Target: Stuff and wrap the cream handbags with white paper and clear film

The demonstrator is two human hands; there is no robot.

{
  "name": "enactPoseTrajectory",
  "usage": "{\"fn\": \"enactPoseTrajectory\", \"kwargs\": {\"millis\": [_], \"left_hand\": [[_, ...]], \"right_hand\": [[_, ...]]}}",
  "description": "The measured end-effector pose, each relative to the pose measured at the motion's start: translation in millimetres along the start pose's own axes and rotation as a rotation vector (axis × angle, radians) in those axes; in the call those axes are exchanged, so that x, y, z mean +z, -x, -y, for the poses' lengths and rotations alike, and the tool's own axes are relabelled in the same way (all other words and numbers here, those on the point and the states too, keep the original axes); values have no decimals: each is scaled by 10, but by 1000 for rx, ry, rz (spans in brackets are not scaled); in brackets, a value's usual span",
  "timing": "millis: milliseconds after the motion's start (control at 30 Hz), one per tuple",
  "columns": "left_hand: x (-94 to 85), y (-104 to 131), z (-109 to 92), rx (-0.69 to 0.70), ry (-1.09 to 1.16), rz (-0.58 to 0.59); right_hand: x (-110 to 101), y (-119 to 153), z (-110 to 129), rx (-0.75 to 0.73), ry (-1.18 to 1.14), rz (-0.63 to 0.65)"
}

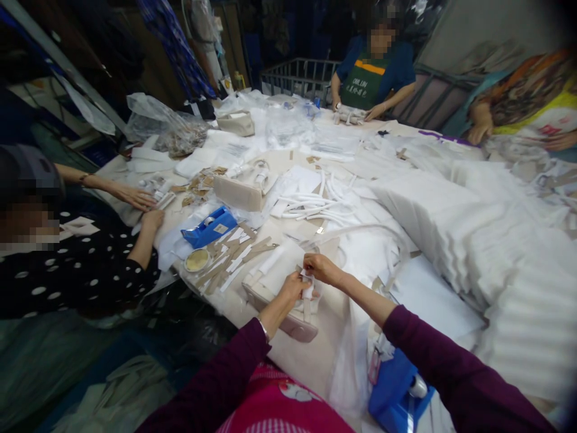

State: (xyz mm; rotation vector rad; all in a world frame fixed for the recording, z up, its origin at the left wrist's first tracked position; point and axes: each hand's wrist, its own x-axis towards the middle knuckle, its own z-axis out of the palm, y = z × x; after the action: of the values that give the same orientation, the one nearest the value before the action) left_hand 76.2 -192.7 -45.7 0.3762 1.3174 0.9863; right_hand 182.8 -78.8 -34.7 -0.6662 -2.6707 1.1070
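Note:
A pale beige handbag (295, 326) lies on its side on the table right in front of me. White wrapping (308, 291) goes around part of its strap. My left hand (294, 287) has its fingers closed around this wrapped part of the strap. Just beyond it, my right hand (321, 268) pinches the upper end of the white wrapping, with thumb and fingers together. Another white-wrapped strap section (271, 261) rests along the bag's left side. The exact edge between my right fingertips is too small to make out.
Left of the bag are brown and white strips (234, 255), a round tape roll (197, 260) and a blue tape dispenser (210, 227). Another blue dispenser (399, 391) stands by my right forearm. White foam sheets (455, 222) are stacked right. Co-workers sit left and across the table.

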Motion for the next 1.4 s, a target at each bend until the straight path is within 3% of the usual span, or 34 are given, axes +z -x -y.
{"fn": "enactPoseTrajectory", "kwargs": {"millis": [167, 467, 733, 967, 1067, 1167, 1400], "left_hand": [[6, 31, -12, 31, 96, 70], [40, -65, 41, 70, 49, -100], [42, -39, 4, 97, 70, -108], [31, -168, 97, 40, 90, -166], [22, -192, 127, 38, 95, -175], [17, -207, 140, 33, 95, -184], [31, -287, 109, -3, 89, -201]], "right_hand": [[-21, -76, 36, 107, 1, 23], [-81, -247, 74, 187, 68, 160], [-215, -594, 195, 325, 75, 584], [-144, -792, 387, 328, 306, 724], [-98, -789, 402, 278, 422, 697], [-78, -711, 388, 172, 480, 573], [-82, -246, 264, -150, 465, 349]]}}
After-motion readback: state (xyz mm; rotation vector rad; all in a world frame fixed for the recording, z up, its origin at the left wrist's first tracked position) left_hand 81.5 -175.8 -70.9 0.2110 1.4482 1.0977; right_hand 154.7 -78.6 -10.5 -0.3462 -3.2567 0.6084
